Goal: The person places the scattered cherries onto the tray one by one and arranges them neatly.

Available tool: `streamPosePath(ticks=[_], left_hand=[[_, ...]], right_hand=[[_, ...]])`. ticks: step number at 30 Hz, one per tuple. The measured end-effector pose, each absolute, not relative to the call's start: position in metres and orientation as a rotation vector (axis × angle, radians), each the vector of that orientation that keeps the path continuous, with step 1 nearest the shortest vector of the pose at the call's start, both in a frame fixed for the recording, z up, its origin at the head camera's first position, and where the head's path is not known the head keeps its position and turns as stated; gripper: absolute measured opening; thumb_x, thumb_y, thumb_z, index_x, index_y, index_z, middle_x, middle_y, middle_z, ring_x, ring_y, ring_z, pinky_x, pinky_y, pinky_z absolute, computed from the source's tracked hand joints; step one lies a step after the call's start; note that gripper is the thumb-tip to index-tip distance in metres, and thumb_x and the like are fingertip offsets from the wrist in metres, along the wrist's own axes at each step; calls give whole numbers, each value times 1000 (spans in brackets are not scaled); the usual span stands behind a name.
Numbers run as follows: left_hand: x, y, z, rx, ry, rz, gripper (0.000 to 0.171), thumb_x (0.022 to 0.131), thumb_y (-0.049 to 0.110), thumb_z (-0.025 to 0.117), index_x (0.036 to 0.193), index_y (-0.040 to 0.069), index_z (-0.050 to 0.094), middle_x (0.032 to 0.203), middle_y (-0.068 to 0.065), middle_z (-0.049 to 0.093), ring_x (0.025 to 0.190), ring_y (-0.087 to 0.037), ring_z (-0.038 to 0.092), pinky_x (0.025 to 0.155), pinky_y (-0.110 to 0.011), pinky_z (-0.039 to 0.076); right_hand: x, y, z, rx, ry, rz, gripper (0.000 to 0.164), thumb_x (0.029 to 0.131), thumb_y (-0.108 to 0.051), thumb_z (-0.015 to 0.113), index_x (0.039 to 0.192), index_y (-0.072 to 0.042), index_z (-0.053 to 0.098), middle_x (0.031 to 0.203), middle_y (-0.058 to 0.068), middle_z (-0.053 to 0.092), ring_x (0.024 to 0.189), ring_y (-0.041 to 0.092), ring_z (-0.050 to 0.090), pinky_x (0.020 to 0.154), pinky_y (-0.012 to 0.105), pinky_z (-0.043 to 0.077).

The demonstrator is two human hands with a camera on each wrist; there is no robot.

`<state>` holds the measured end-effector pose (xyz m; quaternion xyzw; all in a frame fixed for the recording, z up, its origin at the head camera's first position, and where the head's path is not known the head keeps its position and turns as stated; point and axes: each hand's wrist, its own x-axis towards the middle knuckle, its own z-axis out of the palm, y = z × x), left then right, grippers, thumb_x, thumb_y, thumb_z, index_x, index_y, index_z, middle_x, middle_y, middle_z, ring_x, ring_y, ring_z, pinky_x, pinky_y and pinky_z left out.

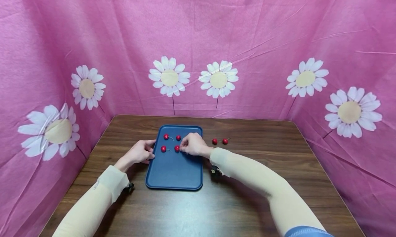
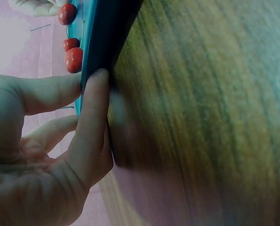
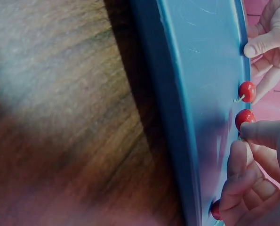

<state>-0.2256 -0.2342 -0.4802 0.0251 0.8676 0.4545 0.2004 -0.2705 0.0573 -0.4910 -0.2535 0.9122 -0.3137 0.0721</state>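
A dark blue tray (image 1: 174,171) lies on the wooden table with several red cherries on it. At its left rim my left hand (image 1: 141,151) grips the edge, the thumb (image 3: 257,46) showing over the rim in the right wrist view. Over the tray's right half, my right hand (image 1: 194,144) pinches a cherry (image 1: 177,148) by its stem side, thumb and finger meeting beside the fruit. To the left of that cherry sits another cherry (image 1: 163,149) with its stem pointing right. Behind them are a cherry (image 1: 166,136) and a smaller-looking cherry (image 1: 178,138).
Right of the tray, on the table (image 1: 247,195), lie a cherry (image 1: 215,141) and another cherry (image 1: 225,141), side by side with stems. A pink cloth (image 1: 263,30) printed with white daisies hangs behind the table and at both sides.
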Motion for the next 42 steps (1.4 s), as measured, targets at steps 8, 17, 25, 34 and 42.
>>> streamPosePath(ticks=[8,17,25,34,42], left_hand=[[-225,-233,-480,62,2421,1273,81,98,-6,74,172,0,41,107,-15,62,87,-18,69,78,-42,73],[-224,-233,-479,64,2421,1276,81,98,-7,74,172,-1,40,107,-16,62,87,-19,69,77,-43,73],[-225,-233,-481,46,2420,1271,81,98,-6,74,172,1,41,107,-15,62,85,-19,68,78,-41,73],[-225,-233,-479,46,2422,1267,81,98,-6,74,172,1,40,107,-16,62,87,-20,68,78,-41,73],[-224,-232,-478,26,2428,1260,81,99,-5,75,172,2,42,110,-16,62,90,-21,69,80,-42,73]], right_hand=[[-275,55,-506,-757,2786,-865,12,99,-29,86,87,-25,89,86,-10,81,83,7,67,75,28,58],[-283,54,-522,-748,2785,-875,11,99,-29,86,88,-30,89,89,-12,81,80,6,66,72,27,56],[-280,57,-517,-770,2777,-904,9,99,-29,86,92,-26,90,90,-9,83,82,8,69,76,29,59],[-269,56,-498,-726,2762,-927,6,97,-24,86,93,-22,90,85,-8,82,81,5,68,74,26,58],[-267,63,-491,-757,2745,-1019,7,99,-24,84,99,-20,90,84,-8,82,78,3,68,74,24,58]])
